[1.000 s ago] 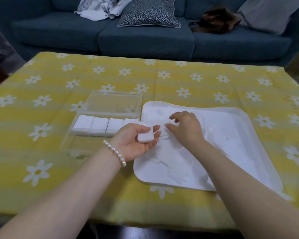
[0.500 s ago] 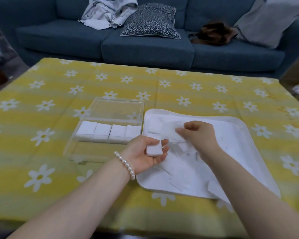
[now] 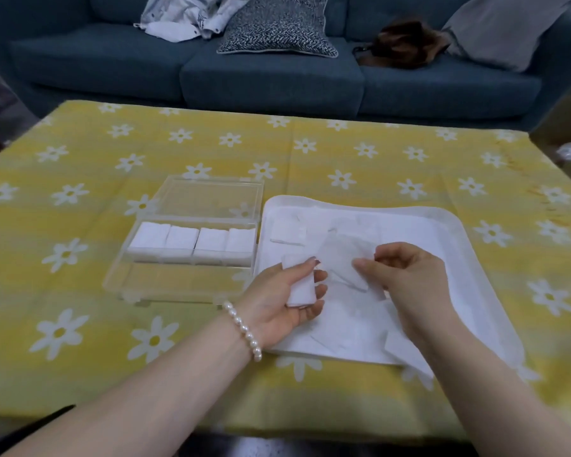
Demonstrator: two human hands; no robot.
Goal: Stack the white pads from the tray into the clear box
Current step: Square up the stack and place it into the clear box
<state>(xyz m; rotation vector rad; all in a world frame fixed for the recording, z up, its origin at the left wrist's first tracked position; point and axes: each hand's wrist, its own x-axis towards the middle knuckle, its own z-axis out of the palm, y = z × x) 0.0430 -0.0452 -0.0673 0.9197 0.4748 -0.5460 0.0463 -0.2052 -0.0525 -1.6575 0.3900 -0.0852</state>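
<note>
A white tray [image 3: 468, 255] lies on the table at centre right, strewn with several loose white pads [image 3: 289, 233]. To its left stands the clear box [image 3: 165, 285], lid open at the back, with a row of white pad stacks [image 3: 192, 244] in its far half. My left hand [image 3: 277, 305], palm up over the tray's left edge, grips a small stack of pads [image 3: 299, 285]. Just right of it, my right hand [image 3: 406, 275] pinches a single thin pad [image 3: 342, 258] lifted off the tray.
The table wears a yellow cloth with white daisies [image 3: 343, 153]. A blue sofa [image 3: 271, 74] runs behind it with a patterned cushion [image 3: 277, 28], clothes and a brown bag. The near half of the clear box holds nothing.
My right hand has lifted a single pad off the tray and brought it toward the left hand. The left hand keeps its stack and has shifted slightly toward me.
</note>
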